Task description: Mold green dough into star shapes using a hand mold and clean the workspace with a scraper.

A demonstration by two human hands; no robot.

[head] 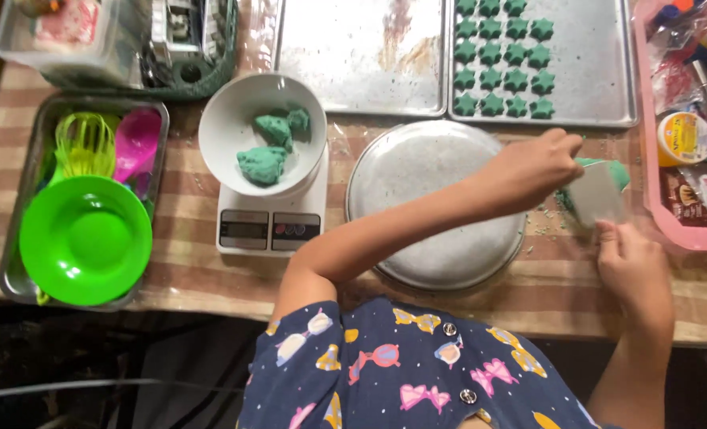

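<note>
- Pale, flat scraper-like piece (596, 195), blurred, with green dough (614, 169) showing at its upper edge; lies on the striped cloth just right of the round metal tray (435, 202).
- Left hand (530, 168) reaching across that tray, fingers curled together at the piece's top left edge; whether pinching dough or the piece itself cannot be told.
- Right hand (631, 262) just below the piece, fingertips touching its lower edge, fingers loosely together, not wrapped around it.
- Green crumbs scattered on the cloth between tray and piece.
- Behind the round tray: baking sheet (592, 71) with rows of green star shapes (500, 59); beside it, to the left, a bare baking sheet (361, 56) with smears.
- Left of the round tray: white bowl (234, 127) holding green dough lumps (270, 147), set on a white kitchen scale (267, 222).
- Further left: metal tin (19, 199) with bright green plate (85, 240), green whisk, pink spoon.
- Right of the round tray: pink tray (651, 206) with packets and a small tub.
- Table cloth (210, 278) striped brown and cream; dark floor below the table edge.
</note>
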